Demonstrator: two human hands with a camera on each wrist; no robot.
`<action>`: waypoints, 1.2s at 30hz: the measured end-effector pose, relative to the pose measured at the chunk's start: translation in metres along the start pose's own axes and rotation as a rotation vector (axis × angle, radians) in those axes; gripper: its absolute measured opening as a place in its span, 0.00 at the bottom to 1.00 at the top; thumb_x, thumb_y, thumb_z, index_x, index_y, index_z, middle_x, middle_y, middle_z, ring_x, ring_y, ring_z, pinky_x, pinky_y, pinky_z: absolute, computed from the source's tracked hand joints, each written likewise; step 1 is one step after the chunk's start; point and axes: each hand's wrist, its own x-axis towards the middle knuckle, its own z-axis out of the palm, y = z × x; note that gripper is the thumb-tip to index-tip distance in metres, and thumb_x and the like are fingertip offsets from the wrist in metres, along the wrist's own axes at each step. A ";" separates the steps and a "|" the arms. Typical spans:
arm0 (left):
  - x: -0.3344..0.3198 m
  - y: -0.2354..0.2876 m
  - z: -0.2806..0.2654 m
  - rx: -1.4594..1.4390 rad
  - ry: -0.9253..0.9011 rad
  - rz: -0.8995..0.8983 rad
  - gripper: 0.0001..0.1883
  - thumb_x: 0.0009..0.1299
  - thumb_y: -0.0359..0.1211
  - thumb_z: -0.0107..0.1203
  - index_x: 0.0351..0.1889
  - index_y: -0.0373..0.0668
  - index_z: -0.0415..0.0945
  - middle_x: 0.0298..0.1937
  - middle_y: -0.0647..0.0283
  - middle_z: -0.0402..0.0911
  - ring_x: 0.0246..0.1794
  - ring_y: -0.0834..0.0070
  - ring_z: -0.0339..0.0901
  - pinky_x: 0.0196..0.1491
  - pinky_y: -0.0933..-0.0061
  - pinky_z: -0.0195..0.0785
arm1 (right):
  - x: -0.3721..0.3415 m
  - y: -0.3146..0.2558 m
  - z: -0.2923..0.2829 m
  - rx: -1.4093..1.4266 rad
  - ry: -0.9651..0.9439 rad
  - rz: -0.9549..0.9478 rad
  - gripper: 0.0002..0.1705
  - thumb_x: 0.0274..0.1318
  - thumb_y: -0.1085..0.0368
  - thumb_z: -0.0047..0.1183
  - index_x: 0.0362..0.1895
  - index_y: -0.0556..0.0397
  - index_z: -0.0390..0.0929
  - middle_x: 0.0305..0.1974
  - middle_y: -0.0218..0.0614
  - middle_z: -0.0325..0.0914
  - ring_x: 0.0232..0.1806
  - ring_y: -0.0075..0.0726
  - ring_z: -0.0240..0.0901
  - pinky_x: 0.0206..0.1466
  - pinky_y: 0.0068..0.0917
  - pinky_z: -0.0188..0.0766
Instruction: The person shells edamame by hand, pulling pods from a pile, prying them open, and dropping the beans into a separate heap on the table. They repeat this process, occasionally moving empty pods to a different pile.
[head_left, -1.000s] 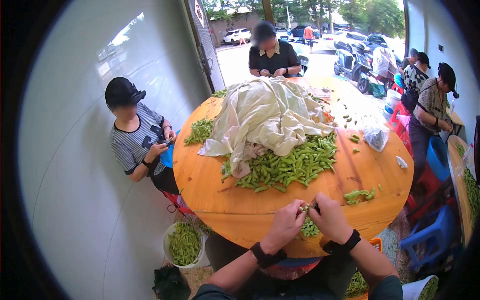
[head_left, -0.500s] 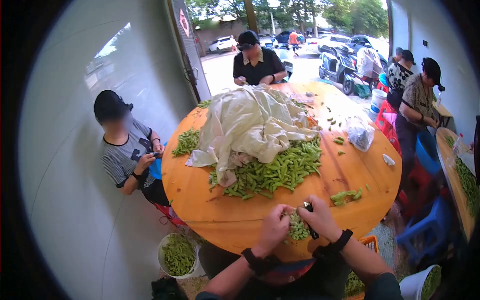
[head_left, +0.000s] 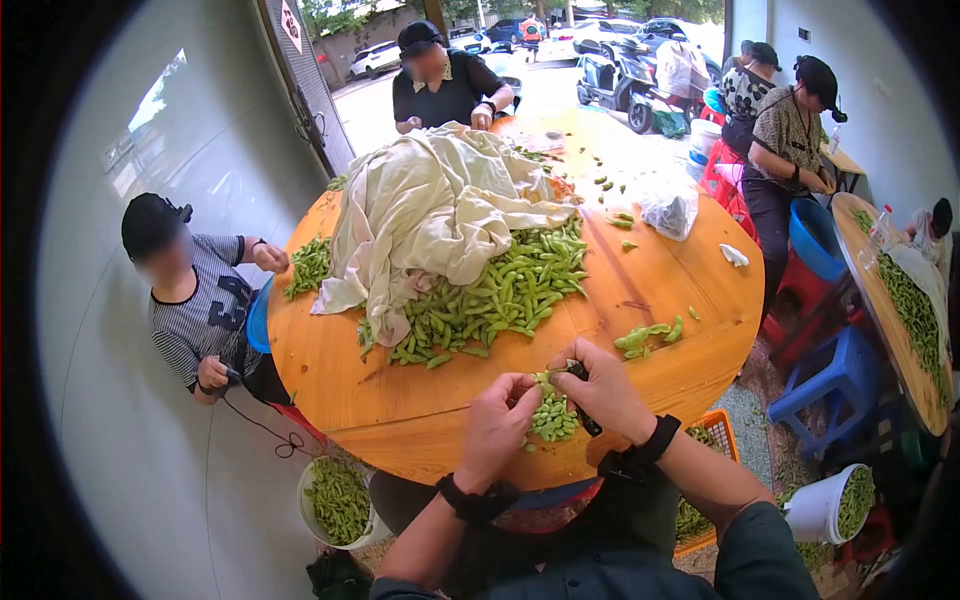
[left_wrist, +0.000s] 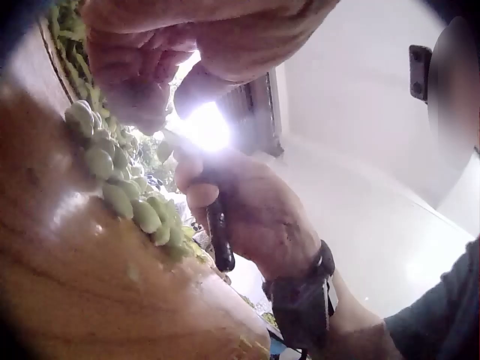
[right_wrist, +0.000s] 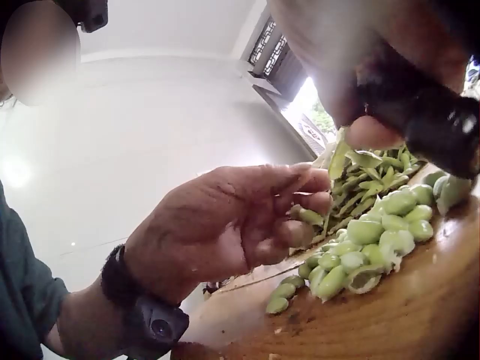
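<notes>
Close together over the near edge of the round table, my two hands work above a small heap of shelled green beans. My left hand has its fingers curled with thumb and fingertips pinching a green pod; a bean shows between its lower fingers. My right hand grips a tool with a black handle, which points down out of the fist. The tool's working end is hidden by the fingers. In the right wrist view the shelled beans lie just below both hands.
A large heap of green pods lies under a cream cloth on the wooden table. Several loose pods and a plastic bag lie to the right. A bucket of pods stands below left. Other people sit around.
The head view has turned right. My hands came apart, then drew together again over the shelled beans. The person at the left has reached a hand to the pods on the table.
</notes>
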 end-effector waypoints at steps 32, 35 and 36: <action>0.002 -0.007 0.002 0.095 -0.016 0.202 0.09 0.71 0.29 0.57 0.45 0.35 0.76 0.34 0.70 0.79 0.31 0.88 0.74 0.29 0.85 0.68 | -0.008 -0.004 -0.015 0.090 -0.149 0.093 0.11 0.58 0.63 0.60 0.40 0.55 0.75 0.24 0.24 0.71 0.20 0.13 0.65 0.21 0.15 0.63; -0.004 0.003 0.006 0.092 0.038 0.207 0.09 0.71 0.29 0.57 0.46 0.34 0.76 0.34 0.69 0.79 0.31 0.88 0.74 0.29 0.84 0.69 | -0.009 -0.006 -0.015 0.086 -0.103 0.105 0.09 0.57 0.64 0.60 0.37 0.55 0.76 0.24 0.25 0.72 0.21 0.15 0.66 0.23 0.17 0.64; -0.006 0.007 0.007 0.013 0.063 0.119 0.09 0.71 0.28 0.57 0.46 0.34 0.77 0.34 0.68 0.80 0.31 0.87 0.75 0.30 0.84 0.69 | -0.010 -0.007 -0.015 0.015 -0.079 0.060 0.08 0.57 0.65 0.59 0.37 0.56 0.76 0.25 0.26 0.73 0.23 0.16 0.67 0.26 0.18 0.65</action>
